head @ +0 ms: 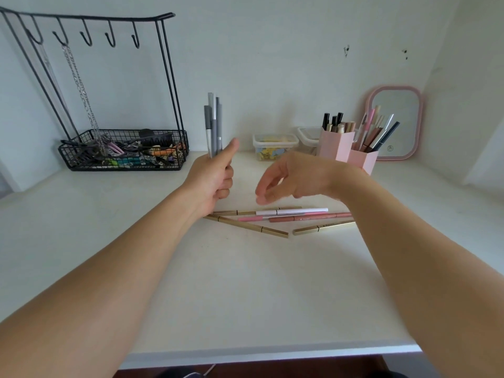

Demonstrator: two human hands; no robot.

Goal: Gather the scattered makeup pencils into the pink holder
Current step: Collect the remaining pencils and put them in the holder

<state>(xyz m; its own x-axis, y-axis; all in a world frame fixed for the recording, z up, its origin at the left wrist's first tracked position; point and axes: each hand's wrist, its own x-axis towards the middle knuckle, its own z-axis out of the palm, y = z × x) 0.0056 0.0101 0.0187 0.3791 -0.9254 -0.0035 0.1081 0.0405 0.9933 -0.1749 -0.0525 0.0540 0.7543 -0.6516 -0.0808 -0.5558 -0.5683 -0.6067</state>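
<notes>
Above the middle of the white table [245,282], a bundle of grey pencils [213,124] is held upright by the left hand [215,175], whose fingers are curled round the lower ends while the thumb is pressed against the bundle's side. The right hand [283,178] is held just beside it, over the table, with its fingers loosely bent and pointed down, and nothing is gripped by it. The two hands are kept apart by a small gap.

Below the hands, on the tabletop, the scattered pencils are laid close together: a white pencil [293,211], a pink pencil [253,218] and a brownish-red pencil [311,217] are set nearly parallel, with their lengths running left to right. Gold pencils [253,227] are placed around them, one angled down toward the right and another [324,227] partly hidden under the right forearm.

Behind the right wrist, near the back wall, the pink holder [338,148] is seen, made of two upright compartments, both already filled with pencils and brushes. A pink-framed mirror [395,121] is leaned against the wall just beyond it. Two clear lidded boxes [274,145] are placed to the holder's left. At the far left, a black wire rack [122,148] with hooks is stood, with chains hung from it and clips heaped in its basket.
</notes>
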